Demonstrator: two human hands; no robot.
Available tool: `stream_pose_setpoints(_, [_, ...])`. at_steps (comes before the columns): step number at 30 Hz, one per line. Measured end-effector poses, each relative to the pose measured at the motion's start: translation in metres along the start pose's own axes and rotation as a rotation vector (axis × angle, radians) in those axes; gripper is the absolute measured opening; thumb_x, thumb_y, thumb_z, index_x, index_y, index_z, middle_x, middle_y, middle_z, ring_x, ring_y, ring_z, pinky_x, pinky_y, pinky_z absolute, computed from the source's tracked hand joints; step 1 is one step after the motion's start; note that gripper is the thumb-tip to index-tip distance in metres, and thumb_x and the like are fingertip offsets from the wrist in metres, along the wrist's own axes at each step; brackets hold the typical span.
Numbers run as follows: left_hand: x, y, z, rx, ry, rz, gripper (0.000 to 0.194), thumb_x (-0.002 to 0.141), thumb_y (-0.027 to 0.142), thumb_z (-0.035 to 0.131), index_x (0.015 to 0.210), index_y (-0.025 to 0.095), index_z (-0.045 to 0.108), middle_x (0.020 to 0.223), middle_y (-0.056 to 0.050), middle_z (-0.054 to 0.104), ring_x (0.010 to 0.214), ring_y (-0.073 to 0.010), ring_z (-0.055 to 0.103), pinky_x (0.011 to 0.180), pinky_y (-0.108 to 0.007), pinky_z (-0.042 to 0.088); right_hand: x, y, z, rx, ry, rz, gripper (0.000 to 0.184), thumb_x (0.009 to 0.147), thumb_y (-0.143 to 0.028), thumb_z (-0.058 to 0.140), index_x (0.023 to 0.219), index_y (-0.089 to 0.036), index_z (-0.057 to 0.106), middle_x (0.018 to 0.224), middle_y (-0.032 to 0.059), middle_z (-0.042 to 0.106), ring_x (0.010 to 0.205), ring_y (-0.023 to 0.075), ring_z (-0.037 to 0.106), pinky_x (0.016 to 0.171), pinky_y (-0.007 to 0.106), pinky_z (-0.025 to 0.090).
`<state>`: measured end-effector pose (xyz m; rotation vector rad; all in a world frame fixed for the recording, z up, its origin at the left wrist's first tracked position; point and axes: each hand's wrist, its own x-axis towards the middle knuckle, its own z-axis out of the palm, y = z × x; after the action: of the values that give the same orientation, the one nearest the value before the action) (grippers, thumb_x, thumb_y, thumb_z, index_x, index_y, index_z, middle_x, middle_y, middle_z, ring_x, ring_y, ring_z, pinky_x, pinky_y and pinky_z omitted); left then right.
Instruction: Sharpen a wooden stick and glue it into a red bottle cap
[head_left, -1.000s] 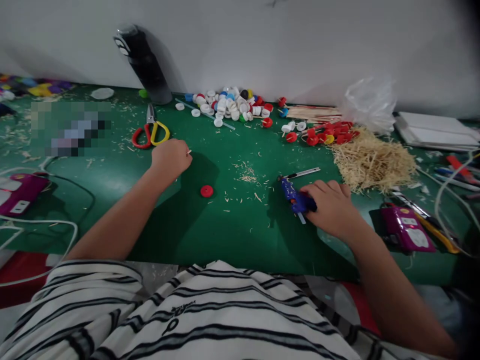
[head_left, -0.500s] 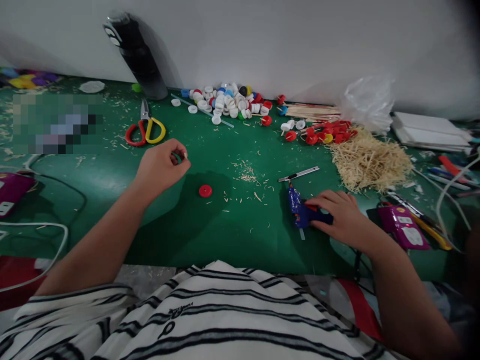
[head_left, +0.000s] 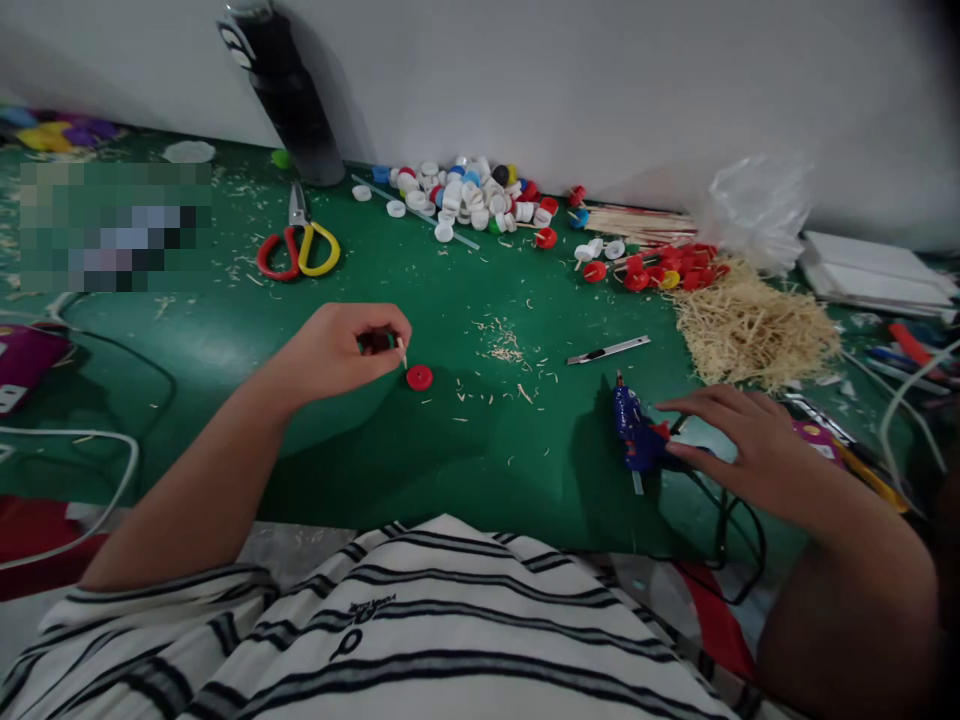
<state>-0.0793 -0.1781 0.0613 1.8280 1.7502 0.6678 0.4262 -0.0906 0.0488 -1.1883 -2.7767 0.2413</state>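
My left hand (head_left: 352, 345) pinches a short wooden stick (head_left: 403, 352) between thumb and forefinger. The stick's lower end is just left of a red bottle cap (head_left: 419, 377) lying on the green table. On the right, a blue hot glue gun (head_left: 634, 432) lies on its side, nozzle pointing away from me and a clear glue stick poking out of its back. My right hand (head_left: 739, 440) is beside its handle and trigger, fingers spread, with the thumb at the handle. Beyond the nozzle lies a utility knife (head_left: 609, 350).
Scissors (head_left: 298, 240) and a black bottle (head_left: 296, 110) stand back left. A heap of bottle caps (head_left: 472, 195) lies by the wall. Caps on sticks (head_left: 675, 268), wood shavings (head_left: 754, 325) and a plastic bag (head_left: 757, 210) are at right. A black cord (head_left: 724, 520) trails from the gun.
My left hand has moved down and right, bringing the stick to the red cap. The glue gun has been set down near the knife, and my right hand's fingers have spread away from it.
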Motion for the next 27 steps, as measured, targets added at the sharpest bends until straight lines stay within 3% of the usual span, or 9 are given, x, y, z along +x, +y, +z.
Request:
stream_pose_setpoints(4, [0.002,-0.001,0.004,0.034,-0.008,0.042,0.018,0.086,0.035,0.063,0.088,0.021,0.073,0.086,-0.003,0.076,0.075,-0.0133,0.066,0.071,-0.026,0.05,0.021,-0.028,-0.014,0.01,0.059,-0.098,0.036,0.102,-0.055,0.065,0.13,-0.034,0.073,0.119,0.0116,0.073,0.11,0.0357,0.068,0.098,0.057,0.049])
stream_pose_setpoints(9, [0.004,0.0,0.011,0.081,-0.049,0.067,0.019,0.086,0.037,0.06,0.09,0.024,0.074,0.083,-0.002,0.077,0.07,-0.0146,0.068,0.068,-0.027,0.051,0.055,-0.057,-0.018,0.041,0.01,-0.195,0.037,0.104,-0.056,0.059,0.13,-0.034,0.074,0.123,0.0096,0.072,0.111,0.0332,0.065,0.101,0.055,0.047])
stream_pose_setpoints(19, [0.006,-0.01,0.015,0.136,-0.063,0.128,0.021,0.089,0.034,0.059,0.094,0.023,0.076,0.092,-0.005,0.081,0.076,-0.0154,0.072,0.072,-0.026,0.053,0.088,-0.087,-0.023,0.094,-0.07,-0.291,0.037,0.105,-0.053,0.058,0.128,-0.033,0.077,0.129,0.0111,0.072,0.118,0.0339,0.063,0.107,0.057,0.045])
stream_pose_setpoints(23, [0.007,-0.009,0.015,0.11,-0.058,0.115,0.022,0.089,0.034,0.06,0.093,0.022,0.077,0.091,-0.005,0.082,0.074,-0.0149,0.072,0.068,-0.025,0.052,0.096,-0.092,-0.009,0.104,-0.105,-0.332,0.037,0.107,-0.052,0.055,0.129,-0.031,0.076,0.13,0.0113,0.073,0.119,0.0336,0.063,0.104,0.054,0.046])
stream_pose_setpoints(27, [0.008,-0.003,0.019,0.041,-0.047,0.093,0.022,0.09,0.037,0.061,0.091,0.021,0.077,0.088,-0.005,0.082,0.072,-0.0144,0.071,0.066,-0.025,0.052,0.112,-0.114,0.023,0.095,-0.11,-0.327,0.042,0.107,-0.046,0.054,0.139,-0.024,0.07,0.133,0.0154,0.071,0.12,0.0345,0.061,0.099,0.051,0.045])
